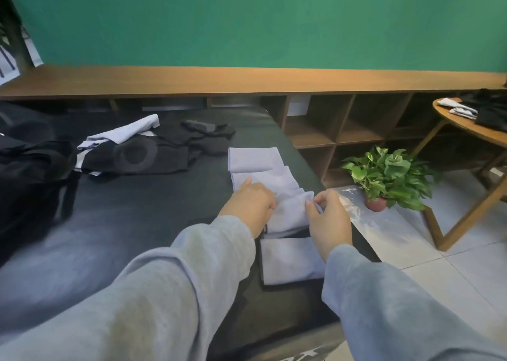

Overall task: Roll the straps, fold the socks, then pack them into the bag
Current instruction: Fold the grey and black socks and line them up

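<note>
While the left hand [251,202] pressed the pale sock [288,209] and the right hand [327,218] pinched its edge, a slipped pinch could undo the fold.

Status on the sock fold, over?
Left hand pressing sock. Right hand pinching its edge, mid-fold. Folded socks beyond. Nothing in the way.
</note>
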`<control>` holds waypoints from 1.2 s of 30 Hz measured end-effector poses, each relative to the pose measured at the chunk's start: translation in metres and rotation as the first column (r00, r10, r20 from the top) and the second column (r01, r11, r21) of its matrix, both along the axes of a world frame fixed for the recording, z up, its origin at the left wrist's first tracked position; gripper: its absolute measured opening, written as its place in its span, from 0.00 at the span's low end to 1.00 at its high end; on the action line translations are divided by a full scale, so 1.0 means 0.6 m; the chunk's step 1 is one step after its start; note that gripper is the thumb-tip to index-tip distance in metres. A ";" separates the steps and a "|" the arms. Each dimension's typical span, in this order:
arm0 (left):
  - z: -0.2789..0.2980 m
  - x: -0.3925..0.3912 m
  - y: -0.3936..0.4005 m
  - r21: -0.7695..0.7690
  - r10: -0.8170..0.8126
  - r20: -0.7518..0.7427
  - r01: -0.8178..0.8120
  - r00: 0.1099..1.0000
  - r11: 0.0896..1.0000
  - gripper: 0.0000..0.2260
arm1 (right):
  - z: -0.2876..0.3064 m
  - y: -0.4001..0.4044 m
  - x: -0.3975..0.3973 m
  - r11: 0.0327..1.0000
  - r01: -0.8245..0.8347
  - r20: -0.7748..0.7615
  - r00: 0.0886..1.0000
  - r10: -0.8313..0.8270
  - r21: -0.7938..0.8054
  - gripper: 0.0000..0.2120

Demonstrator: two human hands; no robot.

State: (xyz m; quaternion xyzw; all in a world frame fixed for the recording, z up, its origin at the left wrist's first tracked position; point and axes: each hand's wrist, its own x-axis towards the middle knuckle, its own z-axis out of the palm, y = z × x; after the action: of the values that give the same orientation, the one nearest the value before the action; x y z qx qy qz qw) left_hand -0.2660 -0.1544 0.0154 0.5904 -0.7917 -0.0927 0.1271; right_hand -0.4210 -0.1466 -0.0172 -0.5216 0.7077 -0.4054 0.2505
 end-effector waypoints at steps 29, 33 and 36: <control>-0.040 0.368 0.213 -0.330 0.464 -0.200 -0.505 0.863 0.797 0.16 | 0.063 0.125 0.241 0.925 -0.288 -0.225 0.946 0.234 -0.248 0.09; -0.083 0.420 0.228 -0.273 0.577 -0.164 -0.599 0.800 0.753 0.08 | 0.066 0.132 0.295 0.907 -0.373 -0.232 0.916 0.327 -0.195 0.08; -0.107 0.435 0.229 -0.279 0.574 -0.149 -0.591 0.805 0.757 0.11 | 0.067 0.126 0.335 0.882 -0.433 -0.205 0.895 0.396 -0.188 0.08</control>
State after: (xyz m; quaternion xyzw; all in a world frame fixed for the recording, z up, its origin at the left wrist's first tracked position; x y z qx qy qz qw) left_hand -0.0052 -0.0172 -0.0486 0.7767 -0.5692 0.0618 0.2625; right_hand -0.2201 -0.0708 0.0233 -0.7172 0.5459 -0.3777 0.2121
